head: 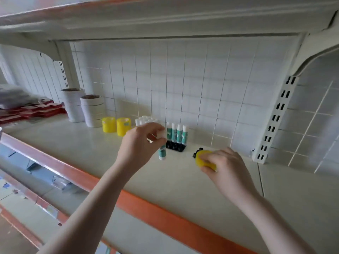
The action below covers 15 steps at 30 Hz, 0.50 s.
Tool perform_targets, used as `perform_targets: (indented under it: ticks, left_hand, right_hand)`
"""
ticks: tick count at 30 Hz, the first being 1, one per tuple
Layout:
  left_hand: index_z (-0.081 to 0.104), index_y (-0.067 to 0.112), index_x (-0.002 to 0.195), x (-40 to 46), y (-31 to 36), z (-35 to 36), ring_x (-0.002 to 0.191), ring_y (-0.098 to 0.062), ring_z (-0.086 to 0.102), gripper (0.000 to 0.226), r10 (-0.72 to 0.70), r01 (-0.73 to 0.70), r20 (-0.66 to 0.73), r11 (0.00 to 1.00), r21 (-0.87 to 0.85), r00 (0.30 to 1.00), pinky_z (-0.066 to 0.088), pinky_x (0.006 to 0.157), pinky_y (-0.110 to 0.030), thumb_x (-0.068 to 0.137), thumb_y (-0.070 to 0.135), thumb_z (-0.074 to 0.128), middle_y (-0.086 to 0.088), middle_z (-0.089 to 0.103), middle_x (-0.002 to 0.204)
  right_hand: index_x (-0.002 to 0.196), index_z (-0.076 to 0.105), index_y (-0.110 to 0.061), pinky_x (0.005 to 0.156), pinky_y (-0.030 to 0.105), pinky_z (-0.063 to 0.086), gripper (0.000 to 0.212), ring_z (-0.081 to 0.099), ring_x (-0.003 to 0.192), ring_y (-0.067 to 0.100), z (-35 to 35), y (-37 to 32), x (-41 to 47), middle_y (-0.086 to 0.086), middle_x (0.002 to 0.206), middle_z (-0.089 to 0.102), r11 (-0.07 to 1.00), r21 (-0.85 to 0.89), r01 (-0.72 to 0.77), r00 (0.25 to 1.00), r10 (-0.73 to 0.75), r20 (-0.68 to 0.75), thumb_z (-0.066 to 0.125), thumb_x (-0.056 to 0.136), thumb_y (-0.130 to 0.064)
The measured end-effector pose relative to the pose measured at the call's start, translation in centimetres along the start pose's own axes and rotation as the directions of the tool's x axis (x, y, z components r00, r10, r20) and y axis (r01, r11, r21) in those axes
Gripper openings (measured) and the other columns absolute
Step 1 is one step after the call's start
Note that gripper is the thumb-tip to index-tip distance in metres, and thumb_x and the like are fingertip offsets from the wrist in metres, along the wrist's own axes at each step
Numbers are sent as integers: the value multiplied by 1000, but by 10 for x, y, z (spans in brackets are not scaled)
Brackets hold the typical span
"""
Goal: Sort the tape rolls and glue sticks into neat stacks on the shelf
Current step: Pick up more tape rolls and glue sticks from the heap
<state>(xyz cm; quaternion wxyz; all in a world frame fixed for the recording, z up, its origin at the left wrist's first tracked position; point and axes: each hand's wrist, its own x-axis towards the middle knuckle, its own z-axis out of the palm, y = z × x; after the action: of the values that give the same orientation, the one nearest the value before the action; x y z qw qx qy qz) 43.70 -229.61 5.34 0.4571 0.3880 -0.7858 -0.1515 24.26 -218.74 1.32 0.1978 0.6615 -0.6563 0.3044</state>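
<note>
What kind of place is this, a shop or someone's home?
Most likely a stationery shop: a slotted metal shelf with an orange price strip, rows of glue sticks, stacked tape rolls, and red packets lined up like stock.

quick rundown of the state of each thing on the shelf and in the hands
left hand: pinches a glue stick
held glue stick: upright, off the shelf
right hand: grips a yellow tape roll
held yellow tape roll: tilted, low over the shelf
glue stick row: standing upright
two yellow rolls: side by side on the shelf
white tape stacks: two stacks
</note>
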Motion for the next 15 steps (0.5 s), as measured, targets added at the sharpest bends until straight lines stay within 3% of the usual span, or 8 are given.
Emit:
perform_targets:
  ticks: [3,9,12,15]
  left_hand:
    - [70,23,92,37,-11,13,71,-2,59,21,14,-15,42,1000,13,999,48,73,-24,73,17,75,13,63,74]
    - [68,25,98,94,-31,38,89,-8,60,21,27,-38,127,996,84,992,45,80,-24,78,23,69,15,65,86]
    - [68,24,100,106,-42,52,94,-13,60,21,35,-51,141,992,115,989,44,88,-31,79,24,68,11,69,93]
    - [67,24,101,111,-54,66,96,-16,58,21,52,-71,137,987,145,989,37,85,-28,80,26,67,11,69,95]
  right_hand:
    - [69,67,-13,57,30,42,20,51,64,25,13,11,27,-3,58,61,1000,-3,-29,1000,29,6,84,59,-9]
    - [77,68,-11,63,28,30,9,45,74,21,31,20,62,-2,66,63,993,3,-121,992,121,41,76,72,-14]
    - [70,66,-13,59,26,30,15,46,68,20,40,19,66,-4,60,61,992,-34,-119,992,120,29,81,64,-12]
    - [67,66,-15,57,25,30,20,45,64,18,49,17,68,-5,58,60,991,-61,-115,993,117,33,84,59,-13]
